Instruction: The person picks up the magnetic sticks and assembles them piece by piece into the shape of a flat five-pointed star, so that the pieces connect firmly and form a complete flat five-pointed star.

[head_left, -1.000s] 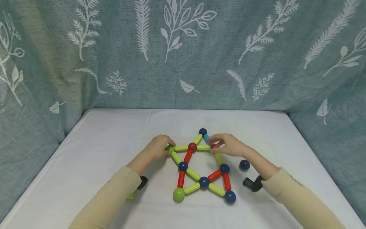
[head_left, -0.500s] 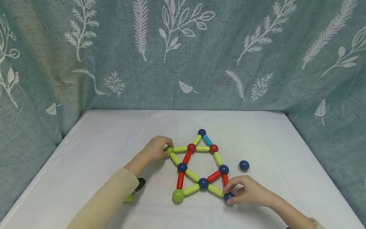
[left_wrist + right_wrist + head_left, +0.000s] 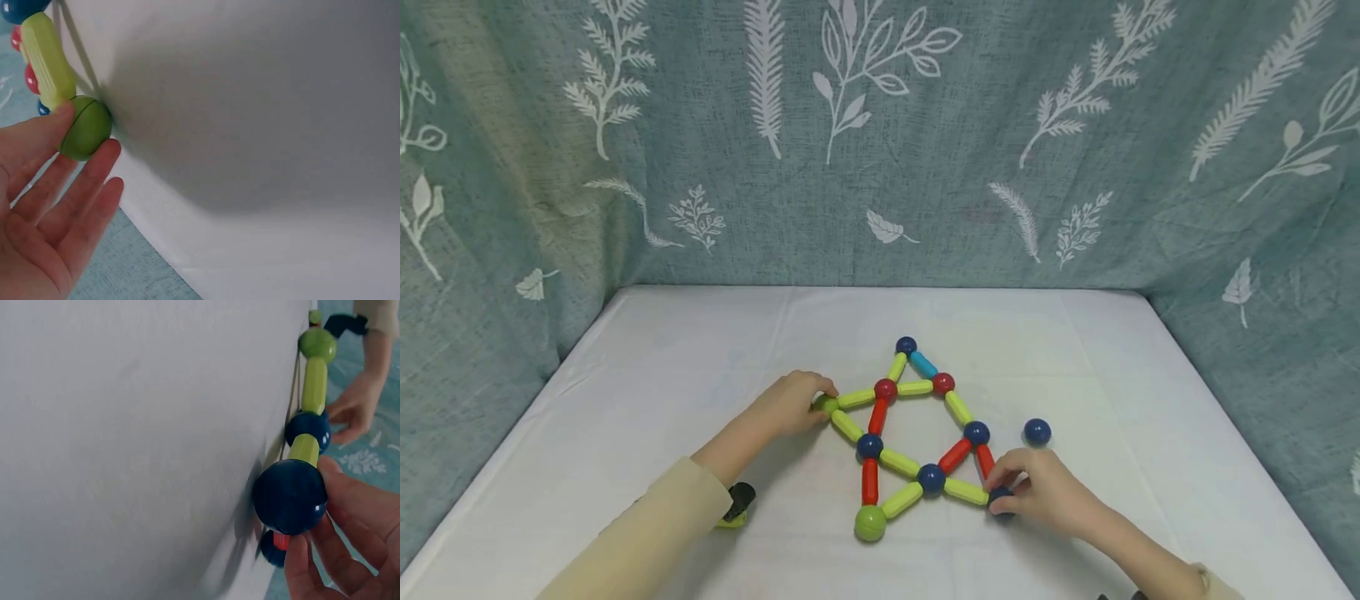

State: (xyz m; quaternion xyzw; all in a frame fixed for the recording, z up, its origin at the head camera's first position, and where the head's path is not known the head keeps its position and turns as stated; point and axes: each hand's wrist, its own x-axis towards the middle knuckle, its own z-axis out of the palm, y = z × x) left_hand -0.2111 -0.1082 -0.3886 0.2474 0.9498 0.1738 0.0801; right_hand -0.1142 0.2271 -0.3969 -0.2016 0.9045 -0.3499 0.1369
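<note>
Magnetic rods and balls form a flat linked figure on the white cloth. My left hand (image 3: 786,406) pinches the small green ball (image 3: 89,128) at its left corner between thumb and fingers. At the lower right corner, the fingers of my right hand (image 3: 1047,493) pinch a dark blue ball (image 3: 289,497), partly covered in the head view. From that ball run a red rod (image 3: 985,462) and a yellow-green rod (image 3: 966,492). Two red balls, one being this red ball (image 3: 943,383), sit toward the top, under a blue ball (image 3: 906,345) at the peak.
A loose dark blue ball (image 3: 1037,432) lies right of the figure. A larger green ball (image 3: 870,523) marks its near corner. Beside my left sleeve, a yellow-green piece (image 3: 732,522) is partly hidden. A patterned curtain (image 3: 880,200) hangs behind the table.
My right hand has gone from the upper right red ball down to the lower right blue ball. The figure has turned slightly counterclockwise, its green left corner moving left and nearer with my left hand.
</note>
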